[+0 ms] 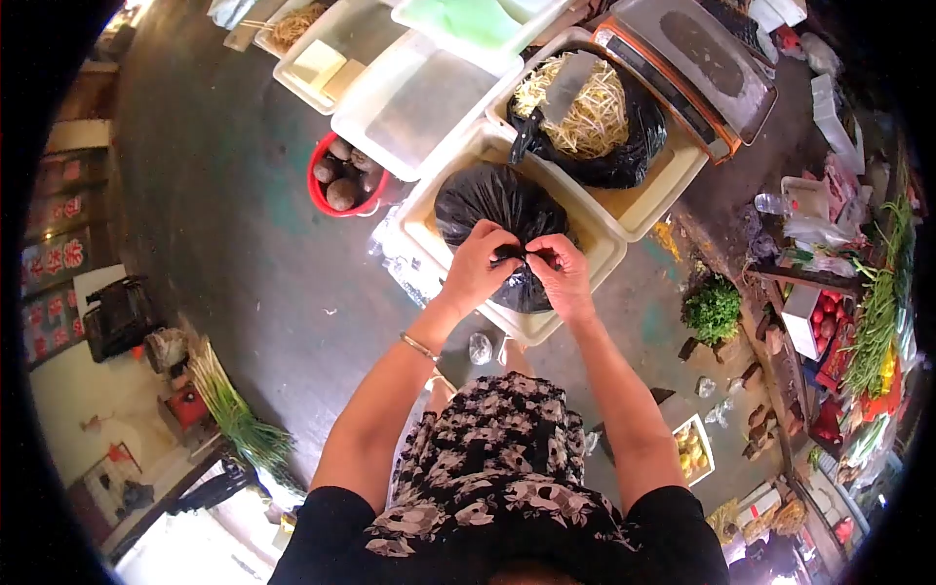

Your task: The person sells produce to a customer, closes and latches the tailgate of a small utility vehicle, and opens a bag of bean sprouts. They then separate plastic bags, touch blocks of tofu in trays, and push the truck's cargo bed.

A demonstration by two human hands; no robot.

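A full black plastic bag (487,200) rests in a cream plastic tub (606,255) in front of me. My left hand (480,261) pinches the gathered top of this bag from the left. From the right, my right hand (563,274) pinches the same gathered plastic, and the fingertips of both hands almost meet. What the bag holds is hidden. Just beyond, to the right, another black bag (639,161) lies open in a second tub, with bean sprouts (595,117) showing and a grey flat piece on top of them.
A red bucket (320,190) of round brown roots stands left of the tubs. Pale trays (414,97) line the far side. An orange-edged scale (682,102) sits at the upper right. Green leaves (714,310) lie to the right, and long green onions (239,419) at the left.
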